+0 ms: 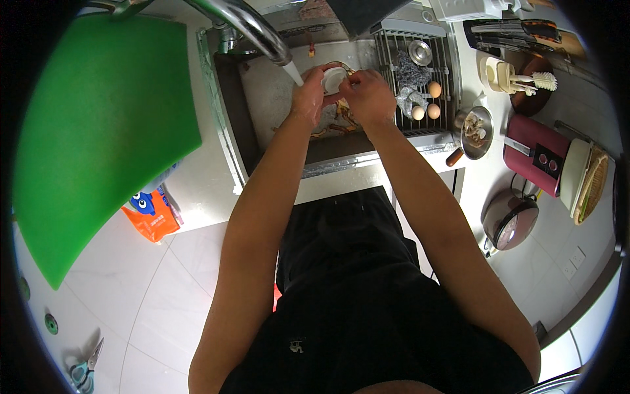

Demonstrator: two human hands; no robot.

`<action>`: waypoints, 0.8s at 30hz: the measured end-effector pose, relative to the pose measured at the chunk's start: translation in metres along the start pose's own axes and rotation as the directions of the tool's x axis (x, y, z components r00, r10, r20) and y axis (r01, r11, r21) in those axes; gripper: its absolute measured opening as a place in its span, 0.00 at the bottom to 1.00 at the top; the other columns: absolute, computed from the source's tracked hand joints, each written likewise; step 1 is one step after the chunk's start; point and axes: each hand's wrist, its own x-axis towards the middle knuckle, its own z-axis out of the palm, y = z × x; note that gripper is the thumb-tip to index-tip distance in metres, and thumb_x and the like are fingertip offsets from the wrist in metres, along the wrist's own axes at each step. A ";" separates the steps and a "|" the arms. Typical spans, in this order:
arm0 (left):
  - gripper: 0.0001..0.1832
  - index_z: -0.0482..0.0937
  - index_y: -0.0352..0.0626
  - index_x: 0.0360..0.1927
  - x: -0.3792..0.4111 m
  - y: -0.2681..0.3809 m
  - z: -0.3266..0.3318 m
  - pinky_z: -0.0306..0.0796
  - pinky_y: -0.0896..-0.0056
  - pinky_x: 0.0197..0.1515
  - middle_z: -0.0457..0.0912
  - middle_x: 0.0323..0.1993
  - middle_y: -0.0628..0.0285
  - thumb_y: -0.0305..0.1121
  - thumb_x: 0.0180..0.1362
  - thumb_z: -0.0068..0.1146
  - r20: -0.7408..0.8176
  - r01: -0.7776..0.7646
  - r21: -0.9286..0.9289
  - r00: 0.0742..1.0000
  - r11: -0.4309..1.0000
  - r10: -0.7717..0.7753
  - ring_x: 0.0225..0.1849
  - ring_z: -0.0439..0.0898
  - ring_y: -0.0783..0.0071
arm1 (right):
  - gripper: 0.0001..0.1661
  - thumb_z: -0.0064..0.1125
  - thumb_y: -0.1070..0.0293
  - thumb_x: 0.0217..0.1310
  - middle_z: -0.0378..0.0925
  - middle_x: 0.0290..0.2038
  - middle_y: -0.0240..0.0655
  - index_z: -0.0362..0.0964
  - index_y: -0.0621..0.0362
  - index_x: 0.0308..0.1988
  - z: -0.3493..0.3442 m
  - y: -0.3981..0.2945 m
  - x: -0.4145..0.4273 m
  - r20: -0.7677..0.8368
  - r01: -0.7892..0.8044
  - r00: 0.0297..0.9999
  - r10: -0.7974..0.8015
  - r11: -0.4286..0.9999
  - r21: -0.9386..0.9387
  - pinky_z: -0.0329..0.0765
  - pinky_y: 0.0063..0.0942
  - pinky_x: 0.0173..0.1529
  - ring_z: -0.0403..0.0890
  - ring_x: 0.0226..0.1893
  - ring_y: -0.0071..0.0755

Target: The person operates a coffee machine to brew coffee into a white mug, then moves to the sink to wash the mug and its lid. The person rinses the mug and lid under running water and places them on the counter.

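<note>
Over the sink basin [268, 98], my left hand [309, 98] holds a small white round dish or lid [333, 79]. My right hand [369, 96] pinches at the right side of that white piece, its fingers bent inward. Beside my left hand, a stream of water [294, 74] runs from the chrome faucet [256, 34]. Brown and yellowish food scraps [344, 115], perhaps peels, lie on the sink floor beneath my hands. My fingers hide part of the white piece, so its depth is unclear.
Right of my hands, a drying rack [413, 130] holds three eggs [433, 111], a steel scouring pad [413, 74] and a small metal dish [420, 51]. A handled pan [475, 133] with scraps stands on the right counter. At left hangs a large green cutting board [108, 108].
</note>
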 end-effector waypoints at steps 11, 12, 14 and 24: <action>0.25 0.78 0.37 0.59 0.009 0.011 -0.019 0.89 0.61 0.48 0.84 0.53 0.55 0.46 0.69 0.64 -0.153 0.120 0.448 0.987 0.886 -0.056 0.51 0.87 0.64 | 0.15 0.64 0.52 0.63 0.85 0.45 0.33 0.87 0.48 0.39 -0.017 -0.012 0.003 0.126 0.209 0.975 -0.182 0.945 -0.252 0.86 0.45 0.49 0.87 0.47 0.45; 0.25 0.77 0.36 0.59 0.012 0.010 -0.023 0.89 0.61 0.48 0.84 0.52 0.54 0.45 0.68 0.65 -0.139 0.134 0.481 0.987 0.866 -0.076 0.50 0.88 0.64 | 0.15 0.64 0.51 0.64 0.85 0.44 0.34 0.87 0.47 0.38 -0.015 -0.010 0.004 0.122 0.213 0.975 -0.188 0.944 -0.250 0.86 0.45 0.49 0.87 0.47 0.45; 0.23 0.77 0.35 0.58 0.016 0.005 -0.029 0.90 0.60 0.48 0.84 0.50 0.54 0.41 0.68 0.65 -0.135 0.100 0.489 0.990 0.866 -0.038 0.47 0.89 0.63 | 0.17 0.63 0.49 0.66 0.86 0.44 0.36 0.88 0.47 0.38 -0.011 -0.005 0.007 0.128 0.192 0.978 -0.165 0.952 -0.240 0.86 0.45 0.49 0.88 0.47 0.46; 0.20 0.77 0.34 0.61 0.008 -0.010 -0.034 0.90 0.60 0.49 0.84 0.48 0.55 0.26 0.66 0.63 -0.085 0.061 0.264 0.996 0.963 -0.040 0.48 0.89 0.60 | 0.28 0.55 0.40 0.73 0.86 0.51 0.44 0.85 0.53 0.50 0.003 0.018 0.024 0.412 -0.045 0.910 0.045 0.999 -0.010 0.84 0.48 0.56 0.87 0.53 0.50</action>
